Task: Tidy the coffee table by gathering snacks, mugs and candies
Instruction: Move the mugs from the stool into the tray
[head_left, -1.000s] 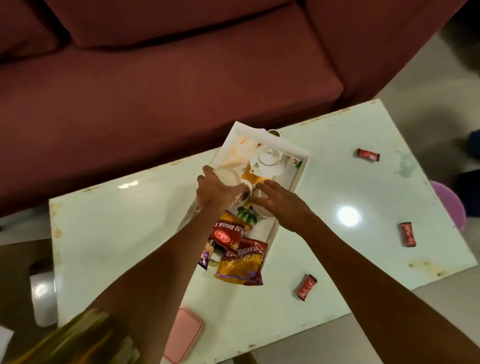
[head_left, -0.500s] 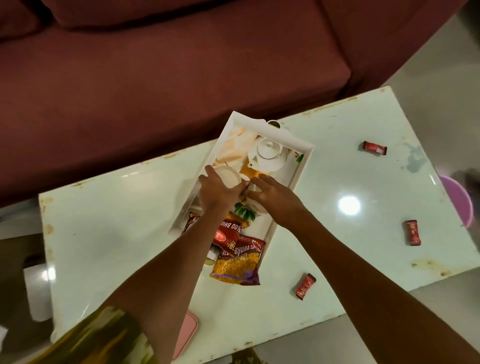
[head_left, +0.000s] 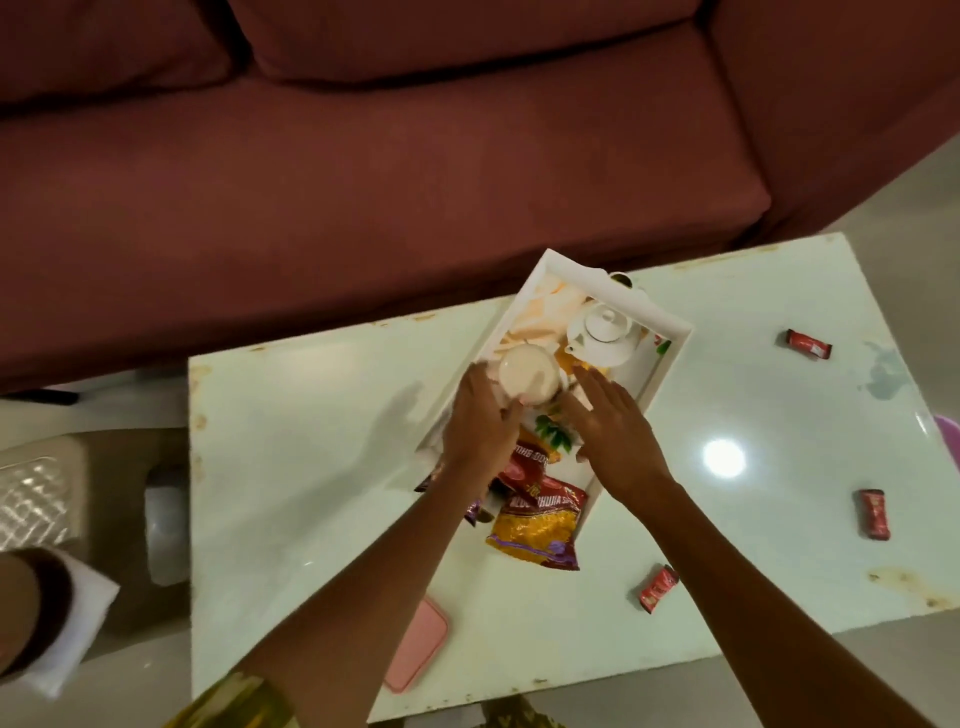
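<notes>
A white tray (head_left: 670, 353) lies at an angle on the pale coffee table (head_left: 291, 467). Inside it stand a white teapot (head_left: 605, 335) and a white mug (head_left: 527, 374), which my left hand (head_left: 480, 426) grips from its near side. My right hand (head_left: 615, 434) hovers flat over the tray's middle, fingers apart, holding nothing. Red and yellow snack packets (head_left: 540, 519) spill out of the tray's near end. Three red wrapped candies lie loose on the table: one far right (head_left: 808, 344), one right (head_left: 874, 513), one near (head_left: 658, 588).
A maroon sofa (head_left: 363, 171) runs along the table's far edge. A pink phone (head_left: 418, 644) lies by the near edge under my left arm. A padded stool (head_left: 36, 499) stands left of the table, and a purple object (head_left: 948, 431) shows at the right edge.
My right hand has let go and lifted, fingers spread, above the tray. My left hand stays on the mug. The camera view has shifted so the table sits lower and further right.
</notes>
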